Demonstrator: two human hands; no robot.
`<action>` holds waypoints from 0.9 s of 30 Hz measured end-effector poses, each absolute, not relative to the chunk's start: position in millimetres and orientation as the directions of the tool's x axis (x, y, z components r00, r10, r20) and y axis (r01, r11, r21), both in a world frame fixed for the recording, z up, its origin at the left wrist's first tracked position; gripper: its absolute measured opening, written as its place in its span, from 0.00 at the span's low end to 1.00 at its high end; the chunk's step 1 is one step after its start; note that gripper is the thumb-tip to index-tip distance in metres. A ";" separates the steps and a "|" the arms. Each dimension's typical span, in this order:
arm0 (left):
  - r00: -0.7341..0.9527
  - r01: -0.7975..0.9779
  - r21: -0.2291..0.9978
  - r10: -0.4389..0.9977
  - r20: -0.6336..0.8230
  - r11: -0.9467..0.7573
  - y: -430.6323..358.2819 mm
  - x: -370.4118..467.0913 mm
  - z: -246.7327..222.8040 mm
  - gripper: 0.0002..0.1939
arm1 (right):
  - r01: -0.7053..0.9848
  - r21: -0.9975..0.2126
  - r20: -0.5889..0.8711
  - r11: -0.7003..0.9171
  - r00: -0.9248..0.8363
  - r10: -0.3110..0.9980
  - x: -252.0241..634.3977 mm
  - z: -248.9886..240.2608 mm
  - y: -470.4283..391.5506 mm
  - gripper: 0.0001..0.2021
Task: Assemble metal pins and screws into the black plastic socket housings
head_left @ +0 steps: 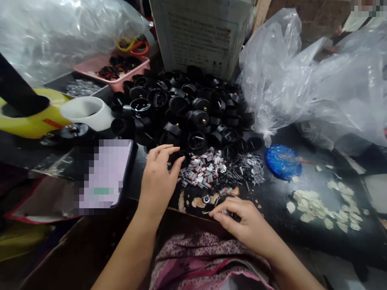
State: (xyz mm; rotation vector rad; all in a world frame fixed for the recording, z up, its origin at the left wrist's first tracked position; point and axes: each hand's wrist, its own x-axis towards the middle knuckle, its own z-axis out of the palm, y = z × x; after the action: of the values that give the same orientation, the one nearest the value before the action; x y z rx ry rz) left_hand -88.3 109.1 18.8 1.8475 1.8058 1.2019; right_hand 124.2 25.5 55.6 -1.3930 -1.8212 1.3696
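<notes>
My left hand (160, 173) is at the front edge of a heap of black round plastic housings (199, 117). Its thumb and fingers are apart, next to a black cup-shaped housing (180, 158) just beyond the fingertips. My right hand (237, 217) is curled near the table's front edge. Its fingers are closed around a small dark thing with a shiny metal part, mostly hidden. Between the hands lie a pile of small grey and red-ended parts (202, 169), a heap of dark pins (252, 169) and a small round metal-looking piece (206, 199).
At the left are a phone (105, 173), a white tape roll (86, 110), a yellow roll (33, 117) and a pink tray (121, 82). To the right are a blue dish (279, 163), thin cream pieces (311, 205) and clear plastic bags (281, 76). A box (199, 36) stands behind.
</notes>
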 end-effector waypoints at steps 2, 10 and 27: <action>-0.173 0.543 0.823 0.937 0.302 -0.165 92.3 -82.0 21.4 0.11 | 0.435 -0.899 -0.209 -0.048 -0.330 0.920 120.7 55.4 29.8 0.08; 0.118 0.378 0.922 0.992 0.041 -0.083 8.2 -68.6 11.8 0.15 | 0.582 -0.813 -0.194 -0.003 -0.265 0.944 107.8 64.9 35.3 0.04; 0.054 -0.634 0.678 0.896 -0.441 0.372 57.3 -51.7 15.5 0.10 | 0.897 -0.348 -0.016 0.272 -0.295 0.955 101.5 49.0 75.6 0.04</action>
State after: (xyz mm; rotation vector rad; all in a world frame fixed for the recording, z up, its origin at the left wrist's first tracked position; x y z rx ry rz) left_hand -51.7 57.3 15.5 0.3394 0.9483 1.1964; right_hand 101.5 75.6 49.0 -1.7317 -2.3410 0.4354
